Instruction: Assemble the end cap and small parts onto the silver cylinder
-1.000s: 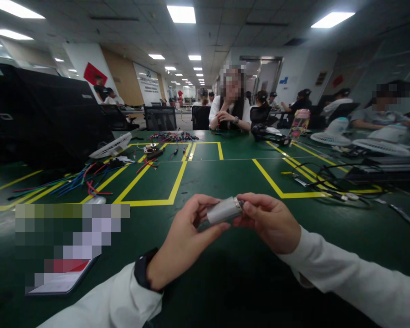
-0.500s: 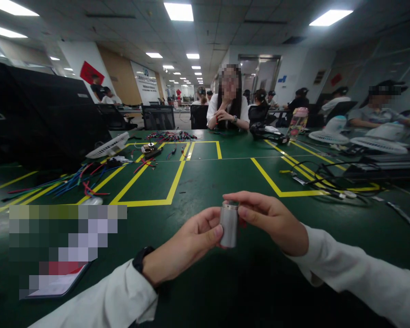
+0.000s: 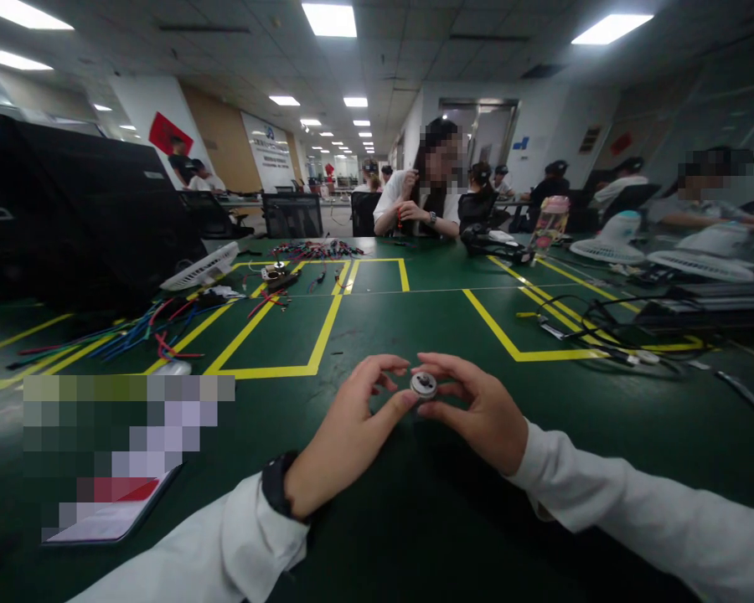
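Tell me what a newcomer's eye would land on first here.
Most likely the small silver cylindrical part, held between the left hand and right hand near the middle, round end facing the camera. Then the bright yellow tape outlines across the green table, and the loose coloured wires spread on its left side.

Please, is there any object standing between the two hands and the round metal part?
No, nothing visible stands between them. The left hand and the right hand have their fingertips around the round metal part, above the green table. What its far side touches is hidden.
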`<control>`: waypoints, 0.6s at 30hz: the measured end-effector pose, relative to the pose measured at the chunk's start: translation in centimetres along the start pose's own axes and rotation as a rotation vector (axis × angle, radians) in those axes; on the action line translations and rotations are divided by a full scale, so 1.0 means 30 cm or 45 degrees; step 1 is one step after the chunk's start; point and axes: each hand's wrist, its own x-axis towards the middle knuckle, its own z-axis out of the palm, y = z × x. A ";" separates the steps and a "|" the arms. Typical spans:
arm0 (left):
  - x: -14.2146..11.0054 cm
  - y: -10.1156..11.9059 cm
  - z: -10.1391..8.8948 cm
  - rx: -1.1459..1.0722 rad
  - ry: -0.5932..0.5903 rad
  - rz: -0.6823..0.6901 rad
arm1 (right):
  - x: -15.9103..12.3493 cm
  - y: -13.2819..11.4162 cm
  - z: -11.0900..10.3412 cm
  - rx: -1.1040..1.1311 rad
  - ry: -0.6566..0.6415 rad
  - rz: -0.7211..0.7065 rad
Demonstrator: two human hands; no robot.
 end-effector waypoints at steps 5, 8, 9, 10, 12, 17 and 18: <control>0.038 0.023 0.014 0.193 -0.051 0.091 | -0.003 0.032 0.013 0.062 -0.009 0.120; 0.043 0.006 0.021 0.112 -0.065 0.035 | -0.007 0.052 0.015 0.003 -0.039 0.128; 0.042 -0.003 0.020 0.050 -0.065 0.004 | -0.007 0.056 0.014 -0.008 -0.049 0.121; 0.039 -0.012 0.019 -0.020 -0.066 -0.031 | -0.007 0.057 0.010 -0.005 -0.060 0.113; 0.031 -0.030 0.015 -0.155 -0.098 -0.097 | -0.003 0.052 0.000 0.025 -0.078 0.100; 0.011 -0.055 0.015 -0.252 -0.241 -0.102 | 0.035 0.005 -0.026 -0.202 -0.054 -0.008; 0.009 -0.058 0.016 -0.242 -0.250 -0.090 | 0.045 -0.004 -0.029 -0.287 -0.053 -0.052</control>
